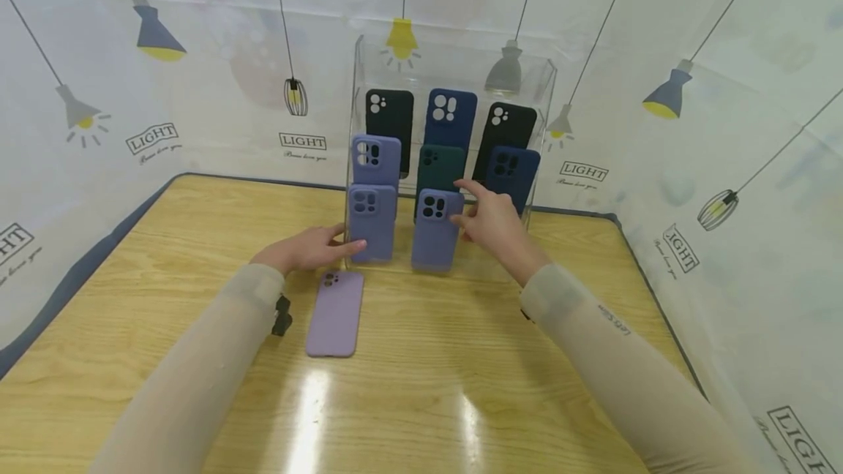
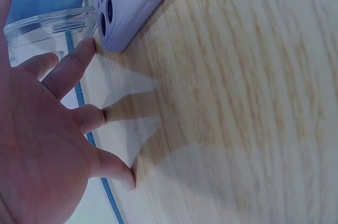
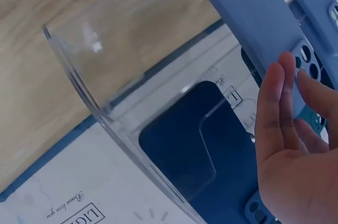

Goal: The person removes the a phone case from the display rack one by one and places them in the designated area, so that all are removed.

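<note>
A clear stepped display stand (image 1: 550,83) holds several phone cases. My right hand (image 1: 497,222) is at the upper right edge of a lavender-blue phone case (image 1: 435,243) in the front row, its fingers fairly straight beside the camera cutouts. Its index finger reaches up to the edge of the dark green phone case (image 1: 440,159) behind. At the stand's lower left corner, my left hand (image 1: 309,249) rests with spread fingers, the thumb across the front of another lavender-blue phone case (image 1: 372,222). A pale purple phone case (image 2: 129,2) lies on the table near the left fingertips.
Higher on the stand are two black phone cases (image 1: 390,119), dark blue phone cases (image 1: 514,174) and one more lavender-blue phone case (image 1: 378,159). The wooden table (image 1: 421,371) ends at a blue edge, against a lamp-patterned wall covering (image 1: 230,42).
</note>
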{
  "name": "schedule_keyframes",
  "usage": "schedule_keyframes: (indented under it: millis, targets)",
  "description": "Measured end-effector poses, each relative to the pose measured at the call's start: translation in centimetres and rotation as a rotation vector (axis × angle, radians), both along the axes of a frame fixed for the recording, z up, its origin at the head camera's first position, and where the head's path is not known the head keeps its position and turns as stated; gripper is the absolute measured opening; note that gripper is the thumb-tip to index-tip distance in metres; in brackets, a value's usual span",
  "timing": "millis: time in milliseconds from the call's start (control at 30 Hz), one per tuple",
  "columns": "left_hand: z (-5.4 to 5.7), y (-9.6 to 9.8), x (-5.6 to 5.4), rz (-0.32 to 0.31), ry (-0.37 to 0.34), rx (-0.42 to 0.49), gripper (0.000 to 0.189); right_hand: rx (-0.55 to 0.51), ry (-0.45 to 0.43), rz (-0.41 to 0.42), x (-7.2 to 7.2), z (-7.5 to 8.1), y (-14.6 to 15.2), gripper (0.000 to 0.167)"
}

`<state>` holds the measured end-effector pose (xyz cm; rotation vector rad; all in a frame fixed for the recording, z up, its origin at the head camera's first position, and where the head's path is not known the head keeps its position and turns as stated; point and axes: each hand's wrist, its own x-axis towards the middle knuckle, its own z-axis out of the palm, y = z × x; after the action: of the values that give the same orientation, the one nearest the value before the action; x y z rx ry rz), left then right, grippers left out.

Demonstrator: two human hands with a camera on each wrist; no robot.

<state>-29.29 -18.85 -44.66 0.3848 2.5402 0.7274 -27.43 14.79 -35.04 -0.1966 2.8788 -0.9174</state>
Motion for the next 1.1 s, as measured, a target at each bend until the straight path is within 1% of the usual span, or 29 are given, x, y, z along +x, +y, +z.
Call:
schedule_keyframes:
  millis: [300, 533, 733, 900, 1100]
  targets:
    - [-0.1, 0.0, 0.0, -0.003, 0.005, 0.005, 0.11, 0.001, 0.003, 0.004, 0.5, -1.2, 0.0, 0.073]
    - [-0.1, 0.0, 0.0, -0.003, 0.011, 0.001, 0.11, -0.002, -0.014, 0.003, 0.8, -1.9, 0.0, 0.078]
    - [-0.1, 0.0, 0.0, -0.003, 0.007, -0.004, 0.111, 0.011, 0.005, -0.002, 1.1, -2.8, 0.0, 0.083]
    - [-0.1, 0.0, 0.0, -0.003, 0.005, -0.007, 0.111, -0.004, -0.006, 0.001, 1.2, -3.5, -0.1, 0.089]
    - [0.1, 0.1, 0.1, -0.002, 0.007, -0.006, 0.109, 0.026, 0.005, -0.011, 1.4, -4.2, -0.2, 0.092]
